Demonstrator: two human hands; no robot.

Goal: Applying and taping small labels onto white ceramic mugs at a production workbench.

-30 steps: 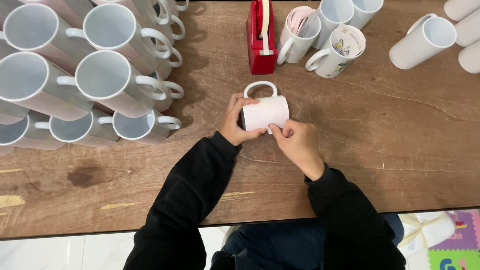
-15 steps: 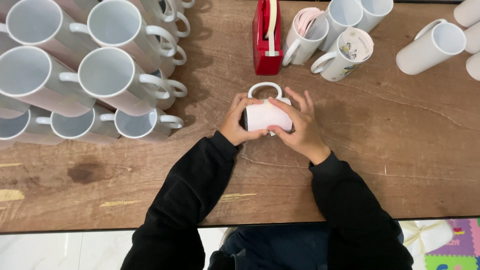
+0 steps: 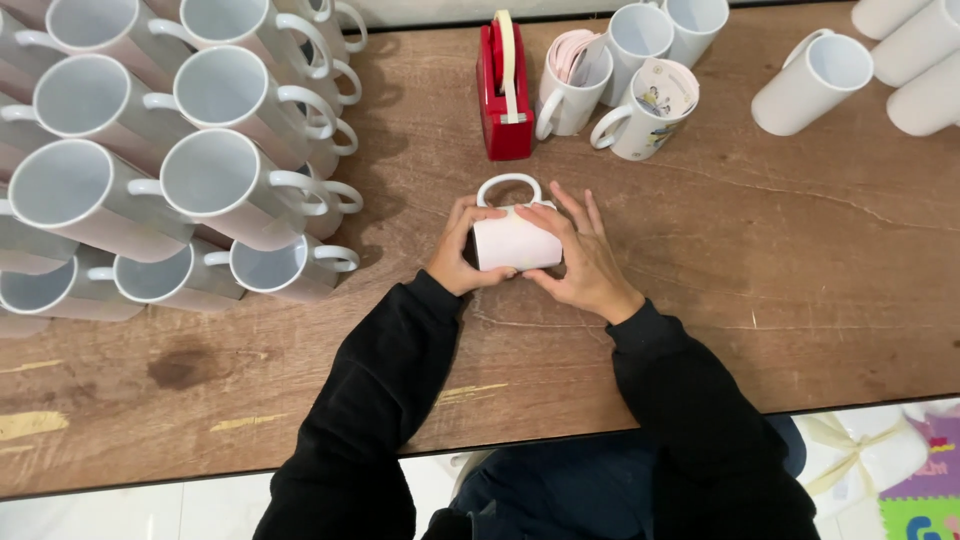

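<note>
White mug (image 3: pixel 514 240) lying on its side at mid-table, handle pointing away toward the far edge, body wrapped in a pale sheet. Clasped from both ends. Left hand (image 3: pixel 457 250) cupped over the left end, thumb underneath on the near side, fingers curled over the top by the handle. Right hand (image 3: pixel 580 255) flat against the right end, fingers (image 3: pixel 572 212) spread and laid over the wrap, pressing it to the mug. Both hands closed around the mug, neither lifted off it. Black sleeves (image 3: pixel 390 390) running back to the near table edge.

Just beyond the mug: red tape dispenser (image 3: pixel 504 95) standing upright, tape strip over its top. Right of it, a white mug holding pink rolled sheets (image 3: pixel 570 85), and a mug with a printed sheet rolled inside (image 3: pixel 648 110), two more plain mugs behind those. Far right: several white mugs on their sides (image 3: pixel 815 80), well apart from the hands. Left side: big stack of white mugs on their sides (image 3: pixel 190 170), openings toward the camera, handles to the right. Brown wooden table (image 3: pixel 800 300) with worn patches near the front edge. Bit of coloured mat (image 3: pixel 920 500) on the floor at lower right.
</note>
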